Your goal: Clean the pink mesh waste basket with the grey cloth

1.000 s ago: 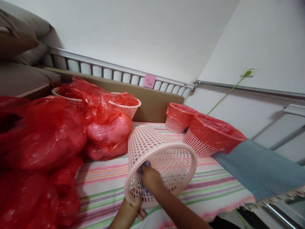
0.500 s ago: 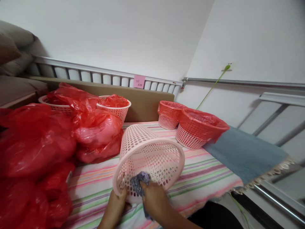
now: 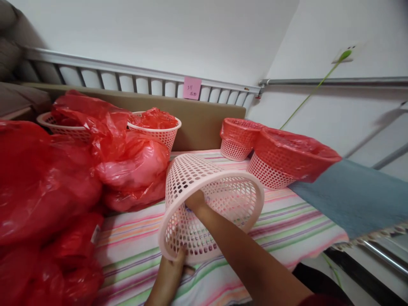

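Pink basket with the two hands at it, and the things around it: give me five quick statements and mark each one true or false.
1. The left hand holds the pink basket at its rim. True.
2. The pink basket stands upright. False: it lies on its side.
3. The right hand is inside the pink basket. True.
4. Two more baskets stand farther back, to the right. True.
5. Those two have no plastic on them. False: red plastic covers their upper parts.

A striped cloth (image 3: 287, 216) bears baskets (image 3: 189, 168) and red bags (image 3: 134, 165).
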The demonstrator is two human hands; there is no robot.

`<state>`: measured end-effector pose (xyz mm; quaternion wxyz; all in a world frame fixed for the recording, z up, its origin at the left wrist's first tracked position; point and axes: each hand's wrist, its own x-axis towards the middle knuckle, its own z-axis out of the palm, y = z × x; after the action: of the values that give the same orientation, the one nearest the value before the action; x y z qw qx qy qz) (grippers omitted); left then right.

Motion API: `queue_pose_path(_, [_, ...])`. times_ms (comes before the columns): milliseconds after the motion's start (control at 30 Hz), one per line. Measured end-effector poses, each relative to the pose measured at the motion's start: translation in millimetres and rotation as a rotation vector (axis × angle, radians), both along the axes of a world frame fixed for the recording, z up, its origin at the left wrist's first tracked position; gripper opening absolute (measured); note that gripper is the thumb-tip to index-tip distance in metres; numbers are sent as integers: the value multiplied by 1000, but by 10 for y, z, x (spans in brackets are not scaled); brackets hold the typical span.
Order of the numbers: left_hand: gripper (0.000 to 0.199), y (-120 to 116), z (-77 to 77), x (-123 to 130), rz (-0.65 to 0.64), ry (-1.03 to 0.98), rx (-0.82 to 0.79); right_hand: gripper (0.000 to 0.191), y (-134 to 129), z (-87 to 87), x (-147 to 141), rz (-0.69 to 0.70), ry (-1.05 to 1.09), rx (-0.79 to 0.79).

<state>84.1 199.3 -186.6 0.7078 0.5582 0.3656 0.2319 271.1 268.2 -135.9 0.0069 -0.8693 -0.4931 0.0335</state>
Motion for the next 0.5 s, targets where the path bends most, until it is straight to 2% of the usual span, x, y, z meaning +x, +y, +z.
queue_pose_path(100, [86, -2, -24, 31, 35, 15, 13, 36, -117, 26, -57, -5, 4, -9])
queue_pose_path(167, [87, -6, -22, 43, 54, 42, 4, 33, -296, 35, -164, -9, 9, -29])
queue_pose_path(333, [87, -38, 3, 55, 40, 20, 30, 36, -1067, -34, -574, 31, -39, 4])
queue_pose_path(433, [84, -62, 17, 56, 91, -18, 18, 44, -1557, -74, -752, 75, -10, 30])
queue_pose_path(500, [78, -70, 23, 55, 115, -38, 4, 45, -1776, -69, -810, 100, 30, 41])
